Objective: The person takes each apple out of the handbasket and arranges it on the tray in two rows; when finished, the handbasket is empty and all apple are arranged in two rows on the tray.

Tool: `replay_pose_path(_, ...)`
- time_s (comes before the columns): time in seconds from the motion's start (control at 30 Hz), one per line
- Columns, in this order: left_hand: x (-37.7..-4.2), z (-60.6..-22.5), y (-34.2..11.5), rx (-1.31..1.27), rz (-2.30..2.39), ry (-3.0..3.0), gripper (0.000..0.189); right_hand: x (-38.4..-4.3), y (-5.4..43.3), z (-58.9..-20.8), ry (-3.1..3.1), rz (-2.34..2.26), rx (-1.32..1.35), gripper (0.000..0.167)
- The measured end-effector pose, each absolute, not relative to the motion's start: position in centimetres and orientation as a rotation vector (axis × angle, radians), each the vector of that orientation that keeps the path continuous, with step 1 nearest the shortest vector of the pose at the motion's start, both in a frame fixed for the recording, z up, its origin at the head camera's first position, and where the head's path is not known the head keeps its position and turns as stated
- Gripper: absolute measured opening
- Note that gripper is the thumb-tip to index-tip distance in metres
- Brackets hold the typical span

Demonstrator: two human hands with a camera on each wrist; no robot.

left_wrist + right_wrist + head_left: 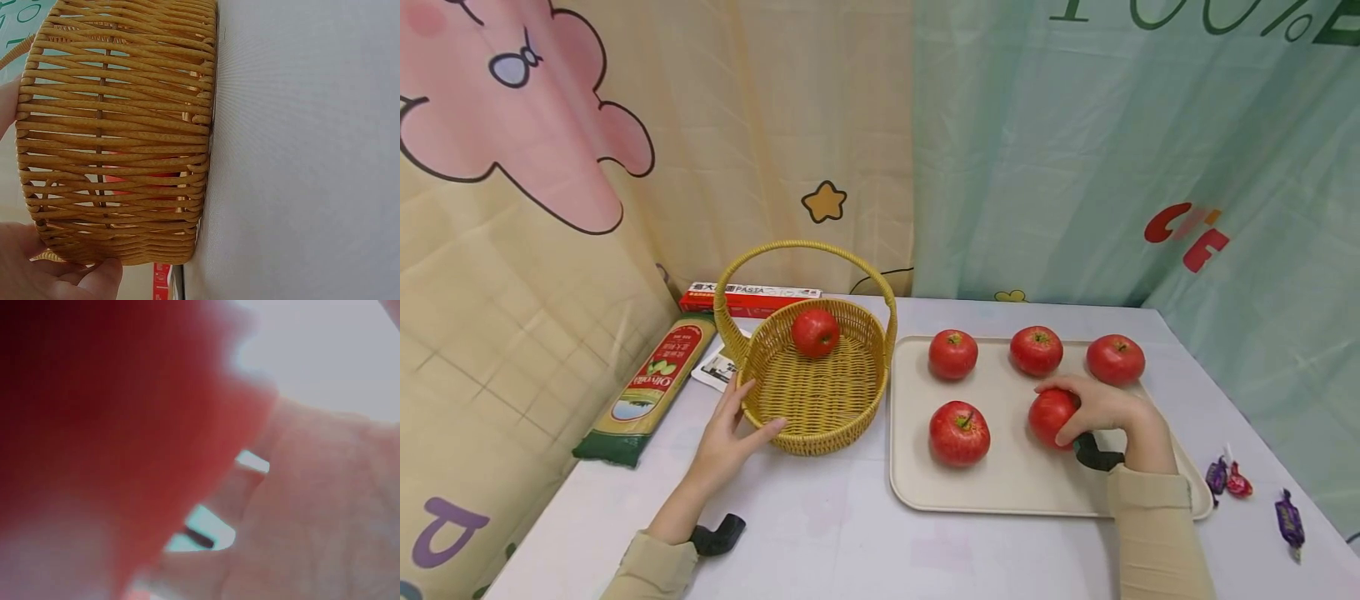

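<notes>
My left hand holds the near left side of a yellow wicker basket, thumb at the rim and fingers against the outer wall. One red apple lies inside, near the back. In the left wrist view, the woven wall fills much of the picture, with red showing through its gaps. Over a beige tray, my right hand grips a red apple from above and the right side. This apple is a large blur in the right wrist view; whether it touches the tray cannot be told.
Several other apples sit on the tray, including a front left one and a back right one. A pasta bag, a red pasta box and a white packet lie left of the basket. Wrapped candies lie far right.
</notes>
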State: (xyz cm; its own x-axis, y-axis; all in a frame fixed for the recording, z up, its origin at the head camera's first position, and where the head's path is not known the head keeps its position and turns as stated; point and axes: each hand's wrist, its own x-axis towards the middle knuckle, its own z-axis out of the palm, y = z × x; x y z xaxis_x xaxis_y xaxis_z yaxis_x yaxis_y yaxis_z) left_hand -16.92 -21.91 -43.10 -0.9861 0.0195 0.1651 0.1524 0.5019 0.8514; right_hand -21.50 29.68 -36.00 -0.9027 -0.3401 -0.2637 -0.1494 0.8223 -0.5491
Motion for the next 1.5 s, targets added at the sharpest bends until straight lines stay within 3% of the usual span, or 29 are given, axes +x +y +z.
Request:
replay_pose_path(0.13,-16.9,-43.1,-22.0,-0.143,-1.493,-2.608,0.086,-21.1,29.5,-36.1,2.659,-0.754,-0.293,0.074)
replay_pose_path(0.4,-17.1,-43.1,-21.9,-0.161,-1.486,-2.605,0.086,-20.2,29.3,-37.4,2.687,-0.735,-0.416,0.071)
replay_pose_path(1.03,-16.9,-42.9,-22.0,-0.16,-1.481,-2.604,0.086,-19.2,28.4,-36.0,2.762,-0.686,-0.366,0.099)
replay_pose_path(1.2,-16.9,-43.0,-22.0,-0.153,-1.482,-2.599,0.086,-19.3,25.9,-32.1,2.873,-0.673,-0.503,0.088)
replay_pose_path(1.5,-16.9,-43.1,-21.8,-0.144,-1.488,-2.597,0.086,-22.0,16.0,-27.1,2.645,-1.097,-1.161,0.053)
